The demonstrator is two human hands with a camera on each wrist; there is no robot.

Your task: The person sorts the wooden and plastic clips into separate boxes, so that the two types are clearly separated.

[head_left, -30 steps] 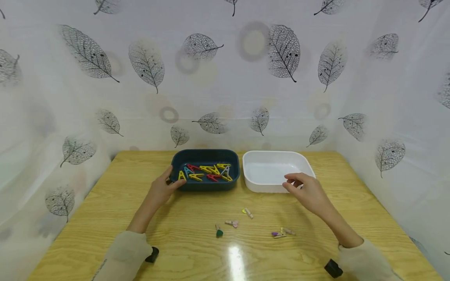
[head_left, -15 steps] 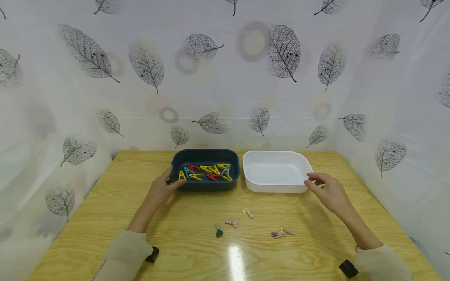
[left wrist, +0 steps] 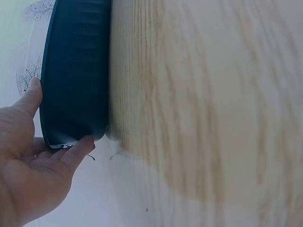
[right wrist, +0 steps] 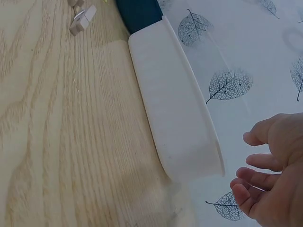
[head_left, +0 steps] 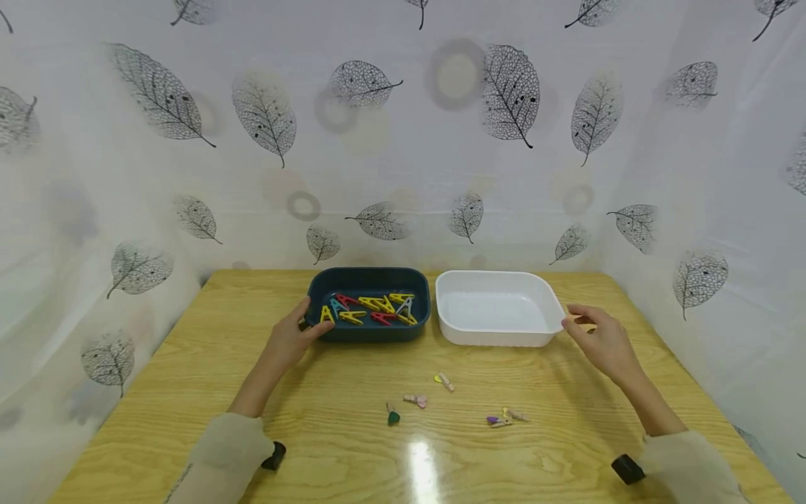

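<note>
A dark blue basin [head_left: 368, 334] at the back holds several plastic clothespins [head_left: 352, 318] in yellow, red, blue and grey. My left hand [head_left: 286, 343] grips its left front corner; the left wrist view has digits [left wrist: 34, 90] against the rim and round the end wall. Beside it on the right stands a white basin [head_left: 497, 337] with nothing visible inside. Just off its right end is my right hand [head_left: 601, 343], fingers loosely bent. A gap separates that hand [right wrist: 279, 165] from the white wall [right wrist: 175, 104] in the right wrist view, and it holds nothing.
Several small wooden clothespins lie on the wooden table [head_left: 315, 448]: one with a green heart [head_left: 393, 418], one pink [head_left: 415, 401], one yellow [head_left: 446, 382], and a purple one [head_left: 499, 421] beside another. A leaf-print curtain [head_left: 403, 175] surrounds the table's back and sides.
My right hand has moved right, from over the white basin's front edge to just beyond its right end. My left hand stays at the dark basin. Both basins and the clothespins look unmoved.
</note>
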